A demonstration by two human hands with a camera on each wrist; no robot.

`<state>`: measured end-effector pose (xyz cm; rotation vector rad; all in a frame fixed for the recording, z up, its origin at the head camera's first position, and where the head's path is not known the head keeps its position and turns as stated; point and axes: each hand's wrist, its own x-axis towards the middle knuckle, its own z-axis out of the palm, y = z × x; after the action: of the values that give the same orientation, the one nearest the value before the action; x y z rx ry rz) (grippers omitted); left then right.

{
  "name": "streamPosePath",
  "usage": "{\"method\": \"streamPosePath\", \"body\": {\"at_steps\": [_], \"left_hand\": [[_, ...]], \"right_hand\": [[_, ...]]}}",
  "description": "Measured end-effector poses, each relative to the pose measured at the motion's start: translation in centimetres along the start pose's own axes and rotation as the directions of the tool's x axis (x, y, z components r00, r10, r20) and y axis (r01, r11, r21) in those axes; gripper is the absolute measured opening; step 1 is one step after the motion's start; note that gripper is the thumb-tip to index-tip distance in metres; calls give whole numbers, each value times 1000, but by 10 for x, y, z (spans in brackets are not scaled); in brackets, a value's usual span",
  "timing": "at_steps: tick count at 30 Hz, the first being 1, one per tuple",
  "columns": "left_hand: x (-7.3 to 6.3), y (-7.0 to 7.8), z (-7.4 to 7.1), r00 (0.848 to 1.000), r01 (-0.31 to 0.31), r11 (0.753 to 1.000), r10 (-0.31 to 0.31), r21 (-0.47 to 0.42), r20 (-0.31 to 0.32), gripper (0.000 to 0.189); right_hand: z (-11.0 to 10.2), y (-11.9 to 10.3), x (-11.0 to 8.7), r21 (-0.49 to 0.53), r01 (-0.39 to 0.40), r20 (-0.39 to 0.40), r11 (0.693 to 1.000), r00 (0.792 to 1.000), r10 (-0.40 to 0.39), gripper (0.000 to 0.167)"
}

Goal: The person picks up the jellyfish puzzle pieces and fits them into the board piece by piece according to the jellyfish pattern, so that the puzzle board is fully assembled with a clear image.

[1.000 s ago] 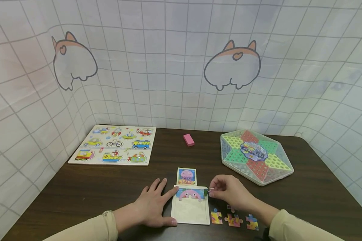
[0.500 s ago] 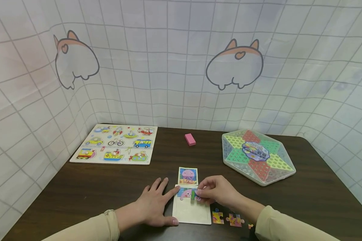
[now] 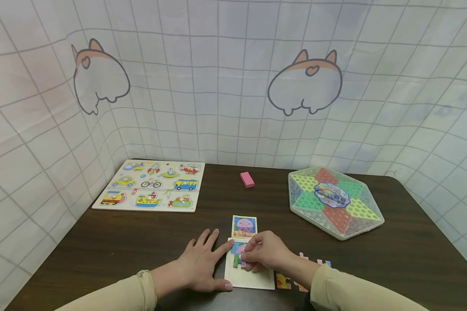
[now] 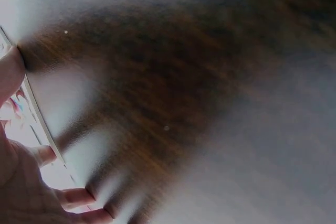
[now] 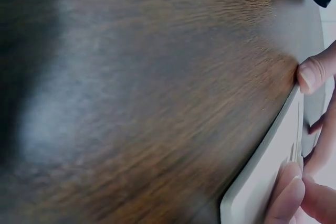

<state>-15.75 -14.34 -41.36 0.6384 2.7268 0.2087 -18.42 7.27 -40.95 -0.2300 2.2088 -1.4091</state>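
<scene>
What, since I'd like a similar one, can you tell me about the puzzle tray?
The puzzle tray is pale, wood-like and squarish, with a shallow recess inside a raised rim. It lies flat on the dark table. Pieces showing blue and pink sit along its far part; its near part is bare. The left hand touches its left edge; the right hand pinches a green-edged piece over it.
</scene>
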Motion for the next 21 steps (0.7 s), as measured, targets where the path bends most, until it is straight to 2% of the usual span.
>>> {"method": "streamPosePath", "body": {"at_steps": [13, 21], "left_hand": [[1, 1, 0, 1000, 4, 1000, -4, 7, -1, 97], [0, 0, 0, 1000, 3, 1000, -3, 6, -7, 97]], "right_hand": [[9, -14, 7, -136, -42, -52, 990, 998, 36, 16], [11, -14, 9, -225, -46, -100, 973, 995, 24, 22]]}}
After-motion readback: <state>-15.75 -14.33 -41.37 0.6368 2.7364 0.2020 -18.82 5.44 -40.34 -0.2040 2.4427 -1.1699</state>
